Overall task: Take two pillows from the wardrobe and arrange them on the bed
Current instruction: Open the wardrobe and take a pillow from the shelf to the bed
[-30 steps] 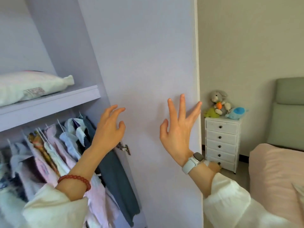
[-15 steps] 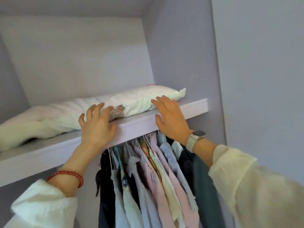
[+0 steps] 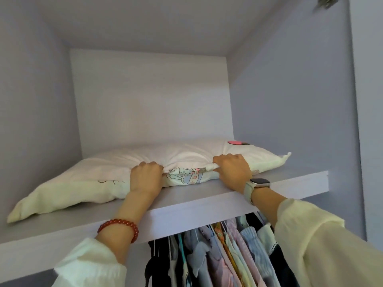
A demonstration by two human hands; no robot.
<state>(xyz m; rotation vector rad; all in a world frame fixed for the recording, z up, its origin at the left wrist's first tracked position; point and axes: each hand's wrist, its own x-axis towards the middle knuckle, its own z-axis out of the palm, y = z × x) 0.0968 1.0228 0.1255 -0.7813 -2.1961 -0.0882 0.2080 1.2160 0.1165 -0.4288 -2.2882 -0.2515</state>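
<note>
A white pillow [image 3: 178, 156] with small cartoon prints lies flat on the wardrobe's upper shelf [image 3: 207, 201]. It looks like two stacked pillows, with a cream lower one [image 3: 68, 191] showing at the left, though the seam is unclear. My left hand [image 3: 145, 177] grips the front edge near the middle, fingers curled into the fabric. My right hand [image 3: 234, 170] grips the same edge further right, a watch on its wrist. The bed is out of view.
Several shirts and dresses on hangers [image 3: 223, 253] hang below the shelf. The wardrobe's right side wall [image 3: 290, 100] and left side wall [image 3: 35, 100] close in the compartment. A hinge [image 3: 325, 3] shows at the top right.
My hands have gone from the shelf's front edge up onto the pillow and closed on its front edge. The camera has tilted up toward the shelf.
</note>
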